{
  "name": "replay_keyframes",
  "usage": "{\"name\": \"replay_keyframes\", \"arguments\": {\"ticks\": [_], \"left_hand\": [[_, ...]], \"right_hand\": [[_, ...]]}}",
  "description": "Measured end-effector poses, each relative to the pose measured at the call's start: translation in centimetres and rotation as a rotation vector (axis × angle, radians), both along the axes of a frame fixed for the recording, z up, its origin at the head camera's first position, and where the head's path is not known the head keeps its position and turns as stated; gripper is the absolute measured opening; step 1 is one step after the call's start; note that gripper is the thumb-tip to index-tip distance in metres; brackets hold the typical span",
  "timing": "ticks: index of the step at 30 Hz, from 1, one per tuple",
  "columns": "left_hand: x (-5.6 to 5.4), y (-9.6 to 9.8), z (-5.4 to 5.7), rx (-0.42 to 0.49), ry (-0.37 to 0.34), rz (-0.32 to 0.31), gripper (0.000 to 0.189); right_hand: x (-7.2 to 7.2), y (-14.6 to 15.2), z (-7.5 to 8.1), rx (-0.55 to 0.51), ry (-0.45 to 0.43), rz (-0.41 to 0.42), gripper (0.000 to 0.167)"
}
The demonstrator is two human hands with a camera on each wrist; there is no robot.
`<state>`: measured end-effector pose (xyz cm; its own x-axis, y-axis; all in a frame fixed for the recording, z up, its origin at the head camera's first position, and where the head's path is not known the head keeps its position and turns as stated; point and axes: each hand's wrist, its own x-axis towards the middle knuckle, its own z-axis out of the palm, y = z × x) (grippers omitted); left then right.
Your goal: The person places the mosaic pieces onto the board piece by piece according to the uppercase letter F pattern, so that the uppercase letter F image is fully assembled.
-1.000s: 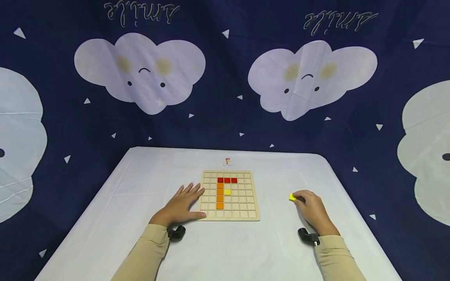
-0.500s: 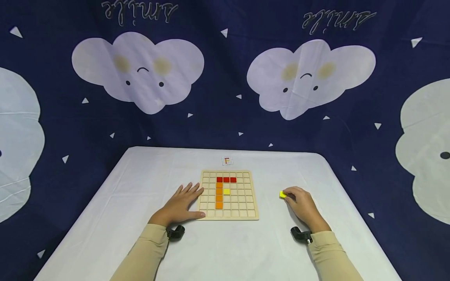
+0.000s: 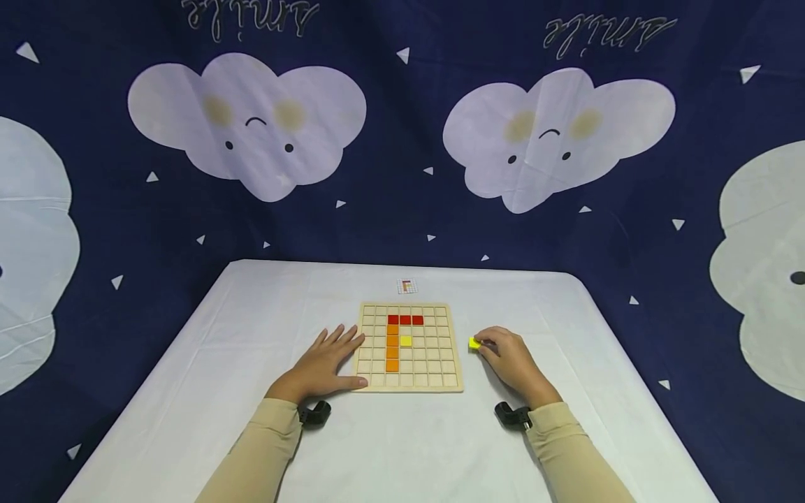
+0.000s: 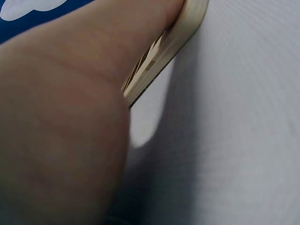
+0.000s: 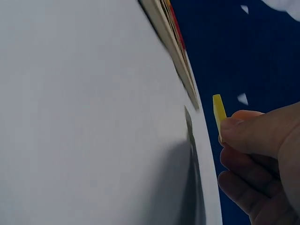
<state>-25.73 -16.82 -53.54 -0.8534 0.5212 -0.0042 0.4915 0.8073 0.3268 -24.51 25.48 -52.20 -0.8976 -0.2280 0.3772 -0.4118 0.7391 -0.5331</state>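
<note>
A wooden grid board (image 3: 434, 370) lies on the white table, with red tiles (image 3: 405, 320) in a row, orange tiles (image 3: 393, 342) in a column below the row's left end, and one yellow tile (image 3: 406, 341) beside that column. My left hand (image 3: 323, 365) rests at the board's left edge, fingers spread and thumb on its near left corner; the left wrist view shows the thumb against the wooden rim (image 4: 187, 23). Just right of the board, my right hand (image 3: 512, 360) pinches another yellow tile (image 5: 218, 112) between thumb and fingers, raised off the table.
A small pattern card (image 3: 407, 286) with a matching coloured grid lies behind the board. The white-covered table (image 3: 402, 447) reaches back to a dark blue cloth (image 3: 402, 140) printed with clouds. A black wrist camera (image 3: 512, 416) sits on my right wrist.
My right hand has moved left toward the board, carrying the yellow tile from the right part of the table. My left hand and the tiles on the board have stayed put.
</note>
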Motion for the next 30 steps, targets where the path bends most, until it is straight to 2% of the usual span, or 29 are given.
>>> {"name": "replay_keyframes", "arguments": {"ticks": [8,18,24,30], "left_hand": [[0.1,0.1,0.4,0.03,0.004,-0.015,0.103],[0.0,0.3,0.1,0.034,0.015,-0.02,0.103],[0.0,0.1,0.2,0.04,0.014,-0.024,0.103],[0.1,-0.1,0.1,0.041,0.02,-0.026,0.103]], "right_hand": [[-0.9,-4.1,0.6,-0.013,-0.024,0.122,0.019],[-2.5,-7.6,0.9,0.07,-0.052,0.241,0.016],[-3.4,-8.5,0.6,0.1,-0.04,0.25,0.016],[-3.8,-9.2,0.8,0.106,-0.048,0.248,0.016]]}}
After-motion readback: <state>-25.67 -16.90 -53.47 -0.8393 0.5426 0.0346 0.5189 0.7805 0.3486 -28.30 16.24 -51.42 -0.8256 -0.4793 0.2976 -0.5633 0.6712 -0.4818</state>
